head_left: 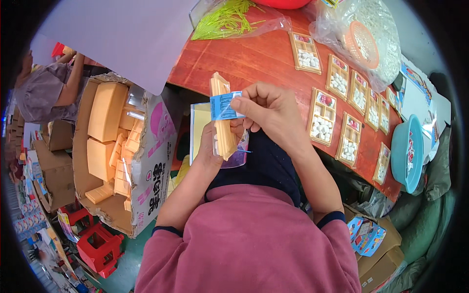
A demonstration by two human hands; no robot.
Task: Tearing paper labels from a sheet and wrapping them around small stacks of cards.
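Note:
Upright before my chest is a pale yellow plastic tray (225, 139), seen nearly edge-on, with clear plastic about it. My left hand (209, 145) grips it from below and the left, its fingers partly hidden behind it. A printed blue label (222, 106) wraps across the tray's upper part. My right hand (271, 108) pinches the label's right end between thumb and curled fingers. Below the tray, a piece of purple, clear-edged packaging (237, 159) shows over my lap; I cannot tell whether it is attached.
Several compartment trays (322, 117) with white pieces lie on the red-brown table (254, 53). A teal basin (408, 154) stands at its right edge. Yellow-green strips (224, 20) and an orange basket (361, 44) lie farther back. At left are a carton (139, 195) of stacked yellow trays, a red stool (99, 248) and another person (46, 93).

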